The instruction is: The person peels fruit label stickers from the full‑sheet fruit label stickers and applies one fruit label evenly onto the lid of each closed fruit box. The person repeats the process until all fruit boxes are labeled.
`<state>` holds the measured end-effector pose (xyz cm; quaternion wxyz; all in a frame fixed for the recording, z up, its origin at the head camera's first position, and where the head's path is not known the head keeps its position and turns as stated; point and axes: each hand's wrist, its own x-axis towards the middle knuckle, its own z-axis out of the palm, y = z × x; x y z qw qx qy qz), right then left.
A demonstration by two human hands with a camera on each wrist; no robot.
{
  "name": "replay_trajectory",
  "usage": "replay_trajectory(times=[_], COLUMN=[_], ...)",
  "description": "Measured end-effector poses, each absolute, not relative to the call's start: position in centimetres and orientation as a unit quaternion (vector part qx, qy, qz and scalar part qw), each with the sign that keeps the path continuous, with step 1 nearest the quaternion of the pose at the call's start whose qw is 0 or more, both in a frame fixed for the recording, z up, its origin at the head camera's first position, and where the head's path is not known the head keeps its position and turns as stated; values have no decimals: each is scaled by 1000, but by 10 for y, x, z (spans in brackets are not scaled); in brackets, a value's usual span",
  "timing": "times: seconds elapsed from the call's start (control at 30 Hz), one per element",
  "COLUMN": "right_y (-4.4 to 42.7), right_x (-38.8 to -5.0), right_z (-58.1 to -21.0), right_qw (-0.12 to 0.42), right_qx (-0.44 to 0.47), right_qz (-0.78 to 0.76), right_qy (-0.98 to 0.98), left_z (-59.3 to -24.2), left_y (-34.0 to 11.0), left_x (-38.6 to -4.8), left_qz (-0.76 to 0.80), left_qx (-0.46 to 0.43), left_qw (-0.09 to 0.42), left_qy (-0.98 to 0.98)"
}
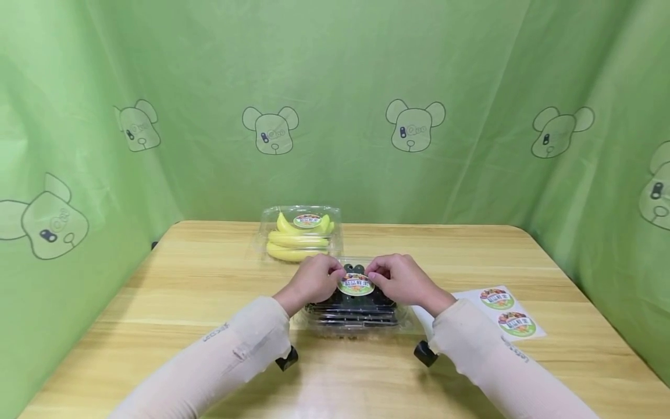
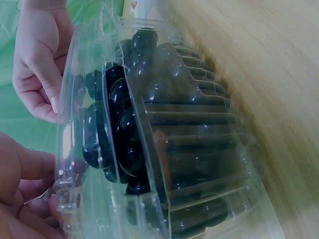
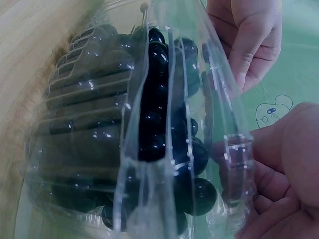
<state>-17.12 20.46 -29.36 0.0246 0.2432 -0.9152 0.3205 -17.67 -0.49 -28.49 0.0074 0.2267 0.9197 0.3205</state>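
A clear plastic clamshell box [image 1: 350, 327] of dark round grapes [image 2: 130, 132] stands on the table in front of me. Over its lid is an oval fruit label sticker [image 1: 356, 286] with a colourful print. My left hand [image 1: 318, 279] pinches the sticker's left edge between thumb and curled fingers. At the opposite edge, my right hand [image 1: 402, 280] pinches it the same way. Both wrist views show the fingertips close against the lid, the right hand [image 3: 279, 169] nearer in its own view. Whether the sticker touches the lid's middle I cannot tell.
Behind and left of the grapes stands a clear box of bananas [image 1: 297, 241] bearing a similar label. A white sheet with round stickers [image 1: 497, 298] lies on the right, partly under my right forearm. Green cloth [image 1: 335, 70] encloses the wooden table [image 1: 209, 279].
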Motion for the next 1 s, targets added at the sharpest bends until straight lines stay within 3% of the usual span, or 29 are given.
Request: replay_trajectory(times=[1.0], right_y=[204], right_x=[-171], right_z=[-289], right_qw=[25], right_qx=[239], right_qz=[336], right_qy=[-911], left_z=[-278], left_y=[-9], left_x=[-173], left_qz=[342], left_qx=[217], left_qw=[27], left_qy=[914])
